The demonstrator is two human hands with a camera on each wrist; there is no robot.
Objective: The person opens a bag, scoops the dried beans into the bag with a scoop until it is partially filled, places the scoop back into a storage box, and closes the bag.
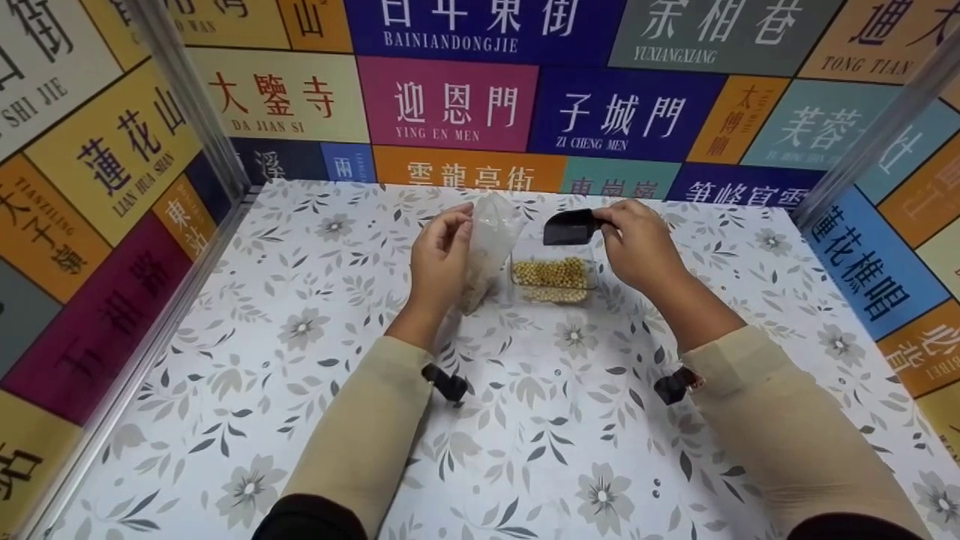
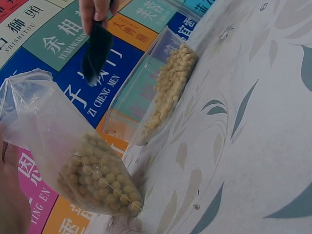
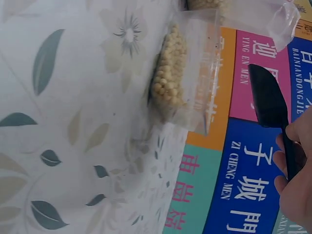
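A clear plastic bag [image 1: 493,238] with round yellow beans in its lower part is held up by my left hand [image 1: 441,251], whose fingers grip its upper edge. In the left wrist view the beans [image 2: 102,180] fill the bottom of the bag, which touches the table. My right hand [image 1: 639,244] grips the handle of a small black scoop [image 1: 568,227], held above a clear rectangular container [image 1: 517,281]. Yellow beans [image 1: 551,271] lie in that container. In the right wrist view the scoop [image 3: 269,95] is tilted; whether it holds beans cannot be seen.
The table [image 1: 525,465] has a white cloth printed with grey flowers and leaves. Behind it stands a wall panel [image 1: 450,105] of coloured signs, with another panel [image 1: 97,225] along the left and one [image 1: 870,255] on the right.
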